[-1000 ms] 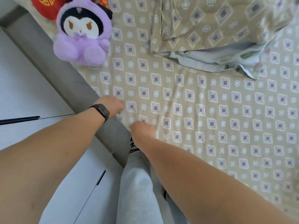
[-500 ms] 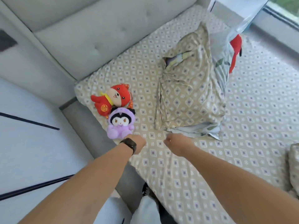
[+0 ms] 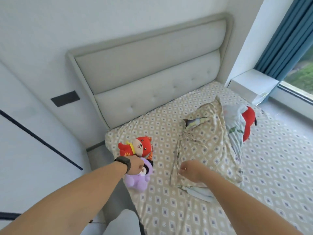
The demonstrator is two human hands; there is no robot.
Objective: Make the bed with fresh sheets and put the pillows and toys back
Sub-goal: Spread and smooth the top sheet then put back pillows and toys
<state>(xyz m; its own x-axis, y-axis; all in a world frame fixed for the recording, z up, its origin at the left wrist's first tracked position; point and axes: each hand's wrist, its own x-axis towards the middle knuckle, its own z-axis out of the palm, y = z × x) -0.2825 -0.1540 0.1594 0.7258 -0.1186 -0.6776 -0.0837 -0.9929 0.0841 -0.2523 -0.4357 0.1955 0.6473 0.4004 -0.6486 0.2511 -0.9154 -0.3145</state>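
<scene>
The left hand (image 3: 135, 165) grips the purple toy (image 3: 138, 179) at its head (beside the red toy (image 3: 135, 147)). The right hand (image 3: 190, 169), fingers curled, hovers over the pillow (image 3: 206, 146); whether it holds fabric cannot be told

Left hand (image 3: 135, 167) hides purple toy's (image 3: 137, 180) head; grip unclear. Second red toy (image 3: 248, 122) half behind pillow (image 3: 203, 143).

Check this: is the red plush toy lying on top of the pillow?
No, the red plush toy lies on the sheet beside the pillow.
</scene>
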